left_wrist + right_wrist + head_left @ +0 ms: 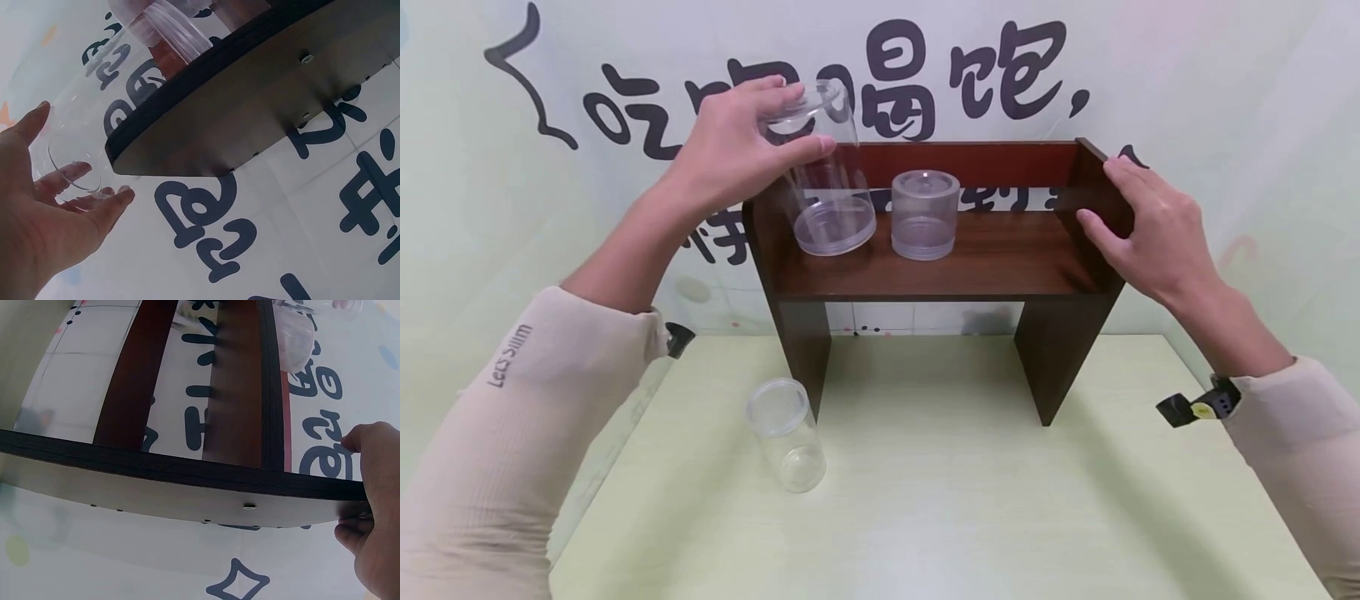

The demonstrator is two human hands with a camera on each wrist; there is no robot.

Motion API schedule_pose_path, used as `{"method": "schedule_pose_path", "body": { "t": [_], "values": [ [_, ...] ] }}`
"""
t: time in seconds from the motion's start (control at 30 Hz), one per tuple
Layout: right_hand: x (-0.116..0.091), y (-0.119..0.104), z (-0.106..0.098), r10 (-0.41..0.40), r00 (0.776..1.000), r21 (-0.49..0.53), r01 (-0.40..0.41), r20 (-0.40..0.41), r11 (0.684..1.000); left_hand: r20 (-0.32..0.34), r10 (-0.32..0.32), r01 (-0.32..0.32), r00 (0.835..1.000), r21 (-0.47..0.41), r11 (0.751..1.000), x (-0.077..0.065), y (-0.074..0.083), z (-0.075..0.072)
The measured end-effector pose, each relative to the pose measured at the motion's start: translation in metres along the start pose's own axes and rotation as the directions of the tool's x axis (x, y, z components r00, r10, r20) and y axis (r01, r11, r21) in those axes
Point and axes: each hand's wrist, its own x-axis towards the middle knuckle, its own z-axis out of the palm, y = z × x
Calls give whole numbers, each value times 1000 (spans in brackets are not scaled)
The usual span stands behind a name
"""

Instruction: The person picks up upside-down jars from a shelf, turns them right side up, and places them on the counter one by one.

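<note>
My left hand holds a tall clear jar around its upper end, thumb on the near side and fingers across the top. The jar leans slightly, its base over the left part of the dark brown shelf's board. Beside it on that board stands a short clear jar. My right hand grips the upper right side panel of the shelf, with the thumb on the inner face. In the right wrist view, the right hand wraps over the panel's edge.
Another clear jar stands on the pale table, just in front of the shelf's left leg. Behind the shelf is a white wall with large black lettering.
</note>
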Motion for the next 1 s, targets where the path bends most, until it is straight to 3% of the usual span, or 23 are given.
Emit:
{"method": "schedule_pose_path", "body": {
  "t": [0.2,0.53,0.77,1.0],
  "values": [
    [-1,0,1,-3,1000,2,3,-2,1000,-35,-3,1,999,-55,998,-12,10,-2],
    [0,1,0,-11,1000,-3,11,6,1000,-125,83,-103,989,-159,982,-47,30,-2],
    [1,2,-1,-16,1000,7,16,2,1000,-171,183,-214,968,-189,958,-69,37,8],
    [0,2,-2,12,1000,27,-12,13,1000,-157,222,-256,962,-246,935,-88,41,22]
  ]
}}
